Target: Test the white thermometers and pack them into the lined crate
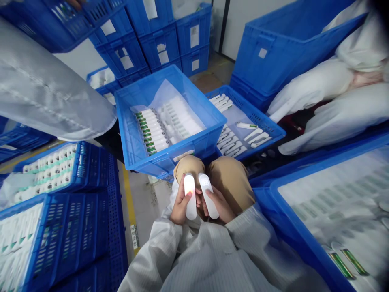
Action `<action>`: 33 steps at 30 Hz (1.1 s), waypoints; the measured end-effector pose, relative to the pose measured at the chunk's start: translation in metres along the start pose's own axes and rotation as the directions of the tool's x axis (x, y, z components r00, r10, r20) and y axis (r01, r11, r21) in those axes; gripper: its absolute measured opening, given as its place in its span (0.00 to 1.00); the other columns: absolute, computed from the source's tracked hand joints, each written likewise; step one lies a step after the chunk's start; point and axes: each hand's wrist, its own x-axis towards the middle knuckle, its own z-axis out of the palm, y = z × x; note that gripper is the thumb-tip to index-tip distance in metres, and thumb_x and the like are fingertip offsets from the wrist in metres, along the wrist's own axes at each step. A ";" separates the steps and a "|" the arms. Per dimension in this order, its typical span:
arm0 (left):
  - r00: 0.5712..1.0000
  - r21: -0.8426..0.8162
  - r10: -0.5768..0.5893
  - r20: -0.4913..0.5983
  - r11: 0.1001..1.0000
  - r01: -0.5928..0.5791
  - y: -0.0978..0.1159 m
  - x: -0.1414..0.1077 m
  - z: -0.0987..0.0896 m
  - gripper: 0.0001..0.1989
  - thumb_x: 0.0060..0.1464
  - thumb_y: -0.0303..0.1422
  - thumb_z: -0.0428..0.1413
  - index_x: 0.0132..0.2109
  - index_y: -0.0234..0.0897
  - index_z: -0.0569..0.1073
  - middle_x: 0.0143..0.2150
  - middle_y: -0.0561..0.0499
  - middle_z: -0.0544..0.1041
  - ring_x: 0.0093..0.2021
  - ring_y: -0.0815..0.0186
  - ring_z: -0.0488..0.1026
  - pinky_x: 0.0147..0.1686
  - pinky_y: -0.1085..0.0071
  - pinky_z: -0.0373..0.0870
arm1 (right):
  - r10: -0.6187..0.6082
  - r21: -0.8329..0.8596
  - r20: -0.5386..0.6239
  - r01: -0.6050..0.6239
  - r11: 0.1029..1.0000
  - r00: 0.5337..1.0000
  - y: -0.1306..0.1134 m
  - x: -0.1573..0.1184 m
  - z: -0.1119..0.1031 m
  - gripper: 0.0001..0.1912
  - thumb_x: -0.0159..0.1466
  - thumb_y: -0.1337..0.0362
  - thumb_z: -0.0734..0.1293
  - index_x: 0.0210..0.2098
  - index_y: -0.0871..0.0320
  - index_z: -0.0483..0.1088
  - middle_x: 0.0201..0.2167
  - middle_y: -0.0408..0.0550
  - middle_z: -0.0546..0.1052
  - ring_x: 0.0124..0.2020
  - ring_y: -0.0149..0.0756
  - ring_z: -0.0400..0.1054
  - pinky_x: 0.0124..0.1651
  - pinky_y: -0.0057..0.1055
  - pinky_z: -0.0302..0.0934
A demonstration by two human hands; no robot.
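Low over the lap, my left hand (pixel 181 205) is closed round a slim white handheld device (pixel 191 209), shaped like a thermometer. Its upper face glows bright, with an orange-yellow spot near my thumb. A matching device (pixel 212 209) sits in my right hand (pixel 223 206), its upper end showing lit digits that I cannot read for certain. Both thumbs press on the fronts of the devices, which stand side by side, a little apart. Just beyond the knees, a blue bin (pixel 146 163) holds rows of similar white devices (pixel 154 132) with green batteries showing.
A shallow blue crate (pixel 278 132) with more white devices stands behind the right knee. Blue bins (pixel 275 192) flank me at right, and stacked crates (pixel 94 227) at left. Other people's sleeves (pixel 343 117) and a white-clad part (pixel 51 89) reach in from both sides.
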 end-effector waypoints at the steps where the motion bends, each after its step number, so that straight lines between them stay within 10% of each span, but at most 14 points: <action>1: 1.000 -0.004 -0.002 -0.010 1.000 0.002 0.001 0.000 0.001 0.47 0.52 0.39 0.60 0.70 0.47 0.40 0.46 0.48 0.77 0.41 0.58 0.76 0.42 0.62 0.73 | 0.004 0.001 0.000 -0.004 1.000 1.000 0.000 0.000 0.000 0.19 0.61 0.48 0.65 0.38 0.57 0.63 0.17 0.38 0.71 0.10 0.27 0.61 0.12 0.20 0.52; 33: 0.999 0.046 0.002 -0.033 0.999 0.000 0.000 0.001 -0.002 0.44 0.55 0.40 0.57 0.70 0.45 0.40 0.39 0.48 0.78 0.29 0.63 0.75 0.22 0.72 0.69 | 0.054 0.019 0.015 -0.054 0.998 0.998 0.003 0.002 -0.001 0.20 0.61 0.47 0.65 0.41 0.58 0.63 0.16 0.39 0.70 0.09 0.28 0.61 0.11 0.20 0.53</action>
